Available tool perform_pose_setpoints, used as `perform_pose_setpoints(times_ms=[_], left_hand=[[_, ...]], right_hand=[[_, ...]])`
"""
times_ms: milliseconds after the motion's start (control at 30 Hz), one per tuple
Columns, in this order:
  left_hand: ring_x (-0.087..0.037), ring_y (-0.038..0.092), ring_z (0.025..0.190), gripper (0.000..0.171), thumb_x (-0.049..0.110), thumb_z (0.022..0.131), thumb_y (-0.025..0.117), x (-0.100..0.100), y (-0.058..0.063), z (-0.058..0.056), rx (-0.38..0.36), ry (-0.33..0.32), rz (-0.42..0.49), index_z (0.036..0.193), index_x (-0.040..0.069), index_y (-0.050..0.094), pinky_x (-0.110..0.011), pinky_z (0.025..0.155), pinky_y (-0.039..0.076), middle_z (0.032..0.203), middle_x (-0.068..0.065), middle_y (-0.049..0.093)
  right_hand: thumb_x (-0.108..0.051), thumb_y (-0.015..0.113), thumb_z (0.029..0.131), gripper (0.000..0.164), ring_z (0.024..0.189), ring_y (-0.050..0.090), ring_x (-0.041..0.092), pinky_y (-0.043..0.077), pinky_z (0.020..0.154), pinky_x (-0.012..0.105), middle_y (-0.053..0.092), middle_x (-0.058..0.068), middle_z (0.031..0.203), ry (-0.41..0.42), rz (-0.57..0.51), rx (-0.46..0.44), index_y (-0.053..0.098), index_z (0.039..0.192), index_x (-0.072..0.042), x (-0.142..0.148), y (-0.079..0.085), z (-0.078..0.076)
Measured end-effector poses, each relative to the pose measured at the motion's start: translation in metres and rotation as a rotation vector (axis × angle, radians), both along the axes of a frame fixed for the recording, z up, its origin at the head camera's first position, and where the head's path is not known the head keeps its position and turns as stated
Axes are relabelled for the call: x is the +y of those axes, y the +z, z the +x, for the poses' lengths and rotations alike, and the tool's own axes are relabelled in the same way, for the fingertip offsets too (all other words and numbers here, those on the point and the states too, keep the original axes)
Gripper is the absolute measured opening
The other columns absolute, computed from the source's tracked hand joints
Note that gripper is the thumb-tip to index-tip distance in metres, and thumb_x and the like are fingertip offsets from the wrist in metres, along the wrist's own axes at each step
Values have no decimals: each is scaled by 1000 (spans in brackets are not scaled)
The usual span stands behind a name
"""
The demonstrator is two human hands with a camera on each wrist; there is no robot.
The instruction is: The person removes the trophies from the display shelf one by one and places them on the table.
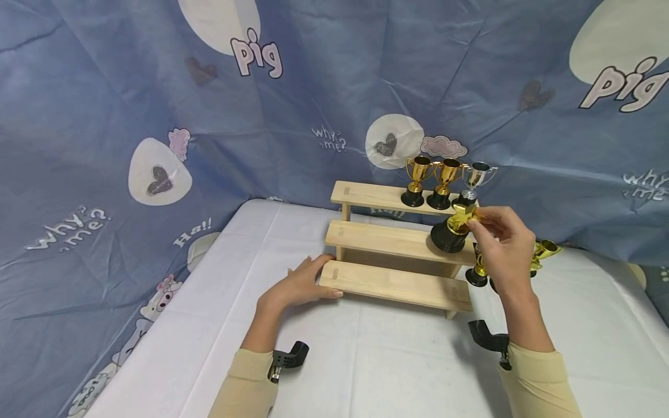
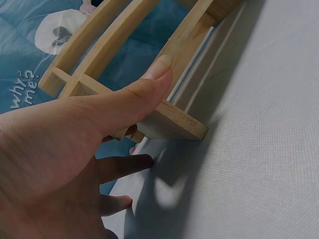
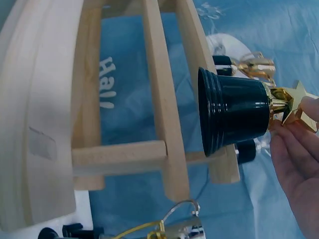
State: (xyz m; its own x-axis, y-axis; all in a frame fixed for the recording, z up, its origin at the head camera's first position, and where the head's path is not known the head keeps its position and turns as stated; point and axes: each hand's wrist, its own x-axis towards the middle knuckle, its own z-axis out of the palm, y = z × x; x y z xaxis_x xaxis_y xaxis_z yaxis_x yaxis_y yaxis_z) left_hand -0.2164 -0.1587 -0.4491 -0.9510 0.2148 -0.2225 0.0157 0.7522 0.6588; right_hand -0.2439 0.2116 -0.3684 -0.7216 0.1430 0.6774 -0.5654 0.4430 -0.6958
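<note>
A three-tier wooden display stand (image 1: 397, 283) stands on the white cloth. At its left end my left hand (image 1: 300, 284) grips the lowest tier, thumb (image 2: 158, 69) along the front edge and some fingers spread beside it. My right hand (image 1: 507, 249) pinches a gold star trophy (image 3: 239, 109) by its star between thumb and fingers. Its wide black base hangs tilted over the right part of the middle tier in the head view. On the top tier are two gold cup trophies (image 1: 420, 170) and a silver cup trophy (image 1: 478, 175), in a row toward the right end.
Right of the stand, more gold trophies (image 1: 477, 274) stand on the table, partly hidden behind my right hand and wrist. A blue printed cloth (image 1: 292, 104) hangs behind the table (image 1: 251, 232). Each wrist wears a black camera mount (image 1: 488, 337).
</note>
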Motion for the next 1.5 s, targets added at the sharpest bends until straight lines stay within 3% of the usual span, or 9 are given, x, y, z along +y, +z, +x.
perform_pose_setpoints(times_ms=[333,633,1167,1500], left_hand=[[-38,9,155,89,56,75,80,-1,-2,-1,5,1,-7,150,29,40,-76,116,2,162,-7,33],[-38,9,155,88,56,76,80,-1,-3,-1,3,1,-9,150,29,40,-76,115,2,162,-7,33],[-38,8,155,88,55,76,80,0,0,1,-3,1,-1,150,29,39,-75,116,2,162,-7,33],[-37,8,156,89,55,76,80,-2,-1,0,-2,-7,8,150,29,39,-75,116,1,162,-6,32]], right_hand=[[6,70,87,22,87,67,-1,52,80,10,66,-15,97,-25,-84,-31,68,110,8,21,8,2],[5,69,88,25,91,66,0,50,83,13,65,-16,97,-109,-146,-1,66,112,9,46,9,2],[-1,70,90,24,92,67,1,51,83,14,67,-16,99,-273,-228,40,69,113,5,80,10,2],[1,67,91,23,95,67,0,50,83,15,68,-17,100,-352,-254,17,71,114,-1,96,6,-1]])
